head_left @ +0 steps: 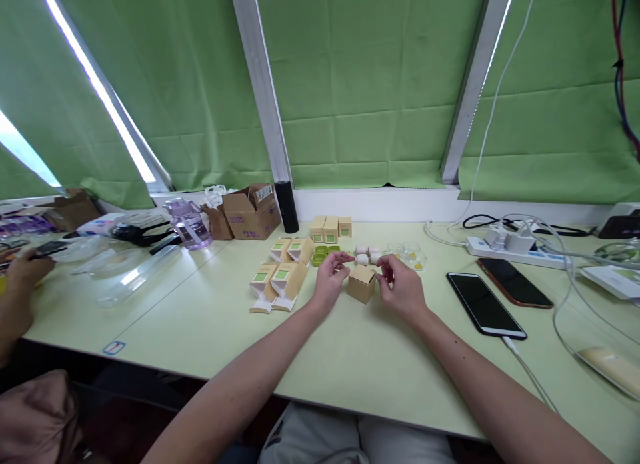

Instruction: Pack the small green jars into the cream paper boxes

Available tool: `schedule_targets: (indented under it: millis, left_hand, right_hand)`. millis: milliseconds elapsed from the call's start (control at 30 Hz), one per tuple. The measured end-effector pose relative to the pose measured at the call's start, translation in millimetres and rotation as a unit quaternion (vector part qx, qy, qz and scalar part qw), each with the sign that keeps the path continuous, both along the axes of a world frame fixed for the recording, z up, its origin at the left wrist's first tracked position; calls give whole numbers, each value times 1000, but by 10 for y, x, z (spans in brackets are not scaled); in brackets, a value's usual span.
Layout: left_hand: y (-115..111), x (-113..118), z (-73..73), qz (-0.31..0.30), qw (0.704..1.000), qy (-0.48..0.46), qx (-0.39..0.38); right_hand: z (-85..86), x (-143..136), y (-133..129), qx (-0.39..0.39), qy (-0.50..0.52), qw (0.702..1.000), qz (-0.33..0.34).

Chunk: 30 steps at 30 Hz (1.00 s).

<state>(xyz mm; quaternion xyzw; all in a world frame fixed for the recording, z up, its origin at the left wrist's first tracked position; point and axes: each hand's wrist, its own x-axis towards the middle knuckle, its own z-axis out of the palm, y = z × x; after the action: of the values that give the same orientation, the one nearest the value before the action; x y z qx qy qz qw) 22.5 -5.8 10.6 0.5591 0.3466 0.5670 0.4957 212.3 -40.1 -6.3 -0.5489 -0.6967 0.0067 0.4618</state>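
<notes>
A small brown cardboard box (361, 285) stands between my hands on the table, its top closed or nearly so. My left hand (327, 281) is at the box's left side, fingers bent and thumb apart from the forefinger. On the other side my right hand (401, 285) has its thumb and fingertips at the box's right upper edge, seemingly pinching it. Just behind lie white-and-pink small pieces (367, 254), green cups (323, 254) and clear plastic cups (407, 254) with yellow bits. Several open boxes with green labels (285, 281) lie to the left.
Several closed labelled boxes (331, 229) stand farther back, near a black cylinder (286, 207) and a large carton (251, 212). At right are two phones (485, 304), a power strip (515, 251), loose cables and a mouse (613, 369). Another person's hand (27, 271) is at far left.
</notes>
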Motion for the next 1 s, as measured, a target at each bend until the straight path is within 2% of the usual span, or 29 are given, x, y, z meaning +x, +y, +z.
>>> schedule_targets:
  millis: [133,233,533,767,933,1000]
  left_hand:
    - [-1,-3,7,-34,999,-14,-16]
    - [-9,4,8,-61,998,-24,-25]
    - [4,11,7,-16,1000,-9,-15]
    - [17,25,-10,0,1000,-6,-5]
    - [74,32,-46,47,999,24,5]
    - [57,18,-34,65,995,60,36]
  right_hand:
    - [37,-34,-74,42,-29,995,80]
    - [45,-55,-104,51,-57,992,100]
    - [-3,5,13,6,10,999,35]
    - [-89,12,131,-13,109,993,45]
    - [-149,84,175,-60,59,996,-17]
    - [-187,105,194,-92,28,995,-25]
